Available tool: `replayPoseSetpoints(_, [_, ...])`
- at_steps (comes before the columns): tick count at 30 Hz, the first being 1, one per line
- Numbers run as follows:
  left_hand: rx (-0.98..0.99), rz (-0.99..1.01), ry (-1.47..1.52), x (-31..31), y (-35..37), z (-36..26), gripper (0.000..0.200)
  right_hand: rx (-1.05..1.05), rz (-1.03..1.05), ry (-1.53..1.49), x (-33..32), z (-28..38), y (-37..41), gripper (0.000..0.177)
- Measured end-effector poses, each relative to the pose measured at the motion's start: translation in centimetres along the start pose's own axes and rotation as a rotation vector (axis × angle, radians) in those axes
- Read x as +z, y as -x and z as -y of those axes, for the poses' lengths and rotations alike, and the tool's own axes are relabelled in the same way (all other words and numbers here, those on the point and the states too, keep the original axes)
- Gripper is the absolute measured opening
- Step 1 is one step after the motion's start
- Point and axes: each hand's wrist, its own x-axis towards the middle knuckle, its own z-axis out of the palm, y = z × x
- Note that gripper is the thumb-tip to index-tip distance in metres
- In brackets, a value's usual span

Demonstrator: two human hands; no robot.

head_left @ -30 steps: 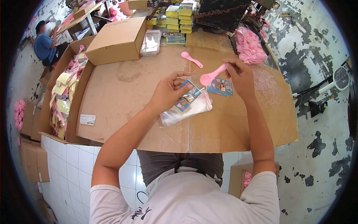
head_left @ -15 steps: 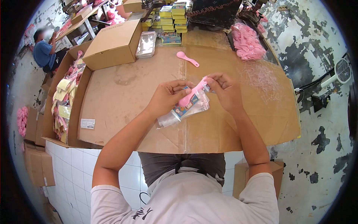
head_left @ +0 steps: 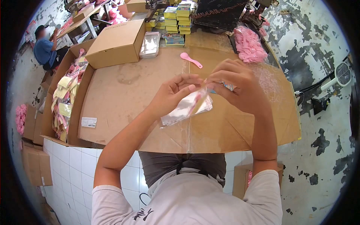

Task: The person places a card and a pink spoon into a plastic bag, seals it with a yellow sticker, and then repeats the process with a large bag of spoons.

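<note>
Above the cardboard-covered table, my left hand [head_left: 176,92] and my right hand [head_left: 238,84] meet with thumbs and fingertips pinched at the top of a clear plastic bag [head_left: 199,102]. It hangs tilted between them, smeared by motion, with something pink and a yellowish card showing inside. Under it lies a stack of clear plastic bags [head_left: 176,115]. A blue printed card [head_left: 228,86] shows partly beneath my right hand, which covers the rest. Beyond my hands a pink spoon [head_left: 191,60] rests on the cardboard.
At left stands a long open carton [head_left: 80,98] of packed pink pieces and cards. A closed box [head_left: 114,43], clear bags [head_left: 150,44] and card stacks [head_left: 178,18] line the back. A bag of pink spoons [head_left: 249,44] sits back right. A person [head_left: 45,50] sits far left.
The pink spoon and card now hang in the bag between my hands, turned edge-on. My right hand has moved right and its fingers have come over the bag's top.
</note>
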Motion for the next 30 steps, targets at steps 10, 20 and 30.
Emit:
replayPoseSetpoints(10, [0.212, -0.079, -0.391, 2.5, 1.5, -2.9, 0.043, 0.204, 0.012, 0.055, 0.0, 1.5, -0.5, 0.011])
replayPoseSetpoints(20, [0.121, -0.098, -0.135, 1.9, 1.3, -2.5, 0.029, 0.135, -0.287, 0.091, 2.9, 1.3, -0.4, 0.014])
replayPoseSetpoints(30, [0.301, -0.214, -0.67, 2.2, 1.5, -2.3, 0.035, -0.167, -0.13, 0.644, 4.6, 0.8, -0.3, 0.025])
